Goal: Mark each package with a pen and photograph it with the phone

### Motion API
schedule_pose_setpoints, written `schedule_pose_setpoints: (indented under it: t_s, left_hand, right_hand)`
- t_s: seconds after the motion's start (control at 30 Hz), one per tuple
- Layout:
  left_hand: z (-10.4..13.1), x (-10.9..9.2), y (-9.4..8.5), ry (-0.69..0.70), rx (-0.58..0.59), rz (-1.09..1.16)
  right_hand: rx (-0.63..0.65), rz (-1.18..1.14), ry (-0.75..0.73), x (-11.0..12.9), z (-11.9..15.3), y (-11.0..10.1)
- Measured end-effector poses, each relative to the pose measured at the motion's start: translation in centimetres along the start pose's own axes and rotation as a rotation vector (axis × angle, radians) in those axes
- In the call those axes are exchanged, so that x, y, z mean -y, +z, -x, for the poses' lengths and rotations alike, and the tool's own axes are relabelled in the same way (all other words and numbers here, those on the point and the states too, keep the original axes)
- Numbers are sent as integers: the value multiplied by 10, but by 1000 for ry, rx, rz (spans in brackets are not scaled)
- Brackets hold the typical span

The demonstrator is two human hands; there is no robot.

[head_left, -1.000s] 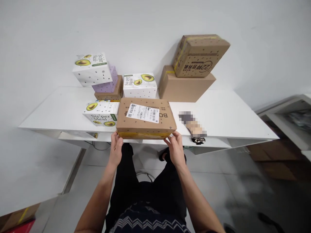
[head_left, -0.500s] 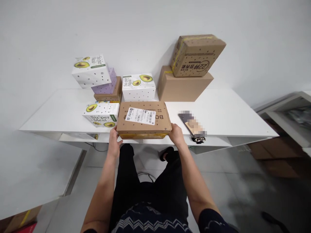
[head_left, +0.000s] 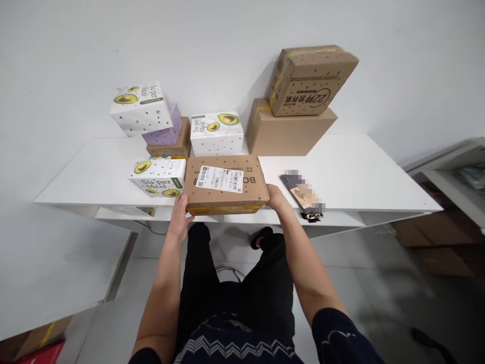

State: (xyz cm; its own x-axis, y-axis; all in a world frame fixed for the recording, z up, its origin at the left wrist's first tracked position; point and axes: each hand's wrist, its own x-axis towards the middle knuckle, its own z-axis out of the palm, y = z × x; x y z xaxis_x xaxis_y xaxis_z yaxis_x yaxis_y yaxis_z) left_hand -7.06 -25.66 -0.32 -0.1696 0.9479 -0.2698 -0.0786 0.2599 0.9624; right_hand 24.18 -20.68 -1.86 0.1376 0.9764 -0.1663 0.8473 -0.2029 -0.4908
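You had the carton [head_left: 227, 179] at the front edge of the table [head_left: 364, 177], label [head_left: 220, 179] upward; whether it sat fully on the top or was slightly raised, you could not tell from above. Your left hand [head_left: 179, 220] was closed around its left near corner, thumb against the side, and your right hand [head_left: 276, 198] gripped its right end, the fingertips partly hidden

It looked stiff-walled and square, likely moderate in weight if full, and not fragile outside, though its contents might have been. The smooth cardboard could have slid a little under dry fingers, so the best hold was low on both short ends, fingers under the bottom edges, clear of the yellow tape [head_left: 223, 208]

The carton looked closed, with its contents out of sight. Just left of it stood a white box [head_left: 157, 182]; behind that, a brown box [head_left: 170, 150] bore a purple box [head_left: 166, 132] and an upper white box [head_left: 142, 116]. Directly behind the carton was another white box [head_left: 216, 144], and behind to its right a large box [head_left: 291, 134] carried a printed box [head_left: 310, 91]. These looked closed too, so you could not see what they held. To the carton's right lay a partly blurred phone [head_left: 293, 187]
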Motion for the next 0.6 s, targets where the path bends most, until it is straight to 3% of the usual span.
schedule_pose_setpoints:
  t_s: [0.17,0.33,0.4,0.47,0.6]
  left_hand:
    - [0,1,0,5,9,-13]
    - [-2,4,-3,-2,-12,-47]
    - [-4,6,-4,-1,-34,-60]
    - [-5,8,-5,12,-52,-64]
    - [-4,9,-7,66,-66,-75]
  right_hand:
    - [9,97,115,2,-4,-5]
    - [-156,49,212,-18,6,-13]
    - [-275,-151,214,-27,14,-13]
    - [-360,-504,198,-29,23,-9]
    - [-313,-1220,115,-13,43,5]
